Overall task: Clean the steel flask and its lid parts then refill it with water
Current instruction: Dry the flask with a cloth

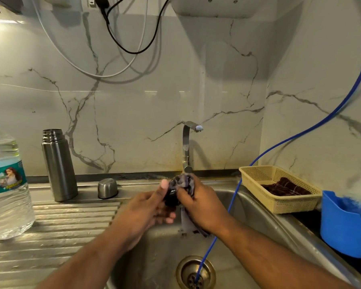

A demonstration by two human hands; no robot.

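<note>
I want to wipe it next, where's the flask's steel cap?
Head view: the steel cap sits dome-up on the counter left of the sink, just right of the steel flask.

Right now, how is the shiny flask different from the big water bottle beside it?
The flask is grey metal; the water bottle is clear plastic with water showing. The flask's mouth is open, no lid; the water bottle wears a green cap. The flask is plain; the water bottle has a teal picture label. Both stand upright on the steel counter.
</note>
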